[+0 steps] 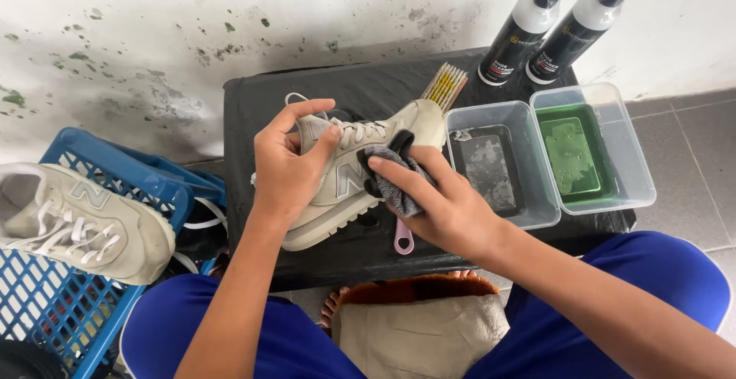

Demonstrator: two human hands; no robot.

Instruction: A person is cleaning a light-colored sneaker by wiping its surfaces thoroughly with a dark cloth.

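Over the black counter, a beige shoe is held tilted, toe up toward the far right. The left hand is closed on the shoe's heel and collar, thumb pressed by the laces, index finger arched above. The grip of the right hand is curled shut around a grey cloth, which is pressed flat against the shoe's side. A pink handle shows beneath the right hand, lying on the counter.

To the right on the counter, two clear plastic tubs are set side by side, touching: one holds greyish water, the other green liquid. Behind them, two black-and-white bottles stand against the wall. A brush with pale bristles lies behind the shoe's toe.

The wall is white, stained and flecked with green. To the left, a second beige shoe rests on a blue crate. The floor is laid with grey tile. A tan mat lies between the blue-clad knees.
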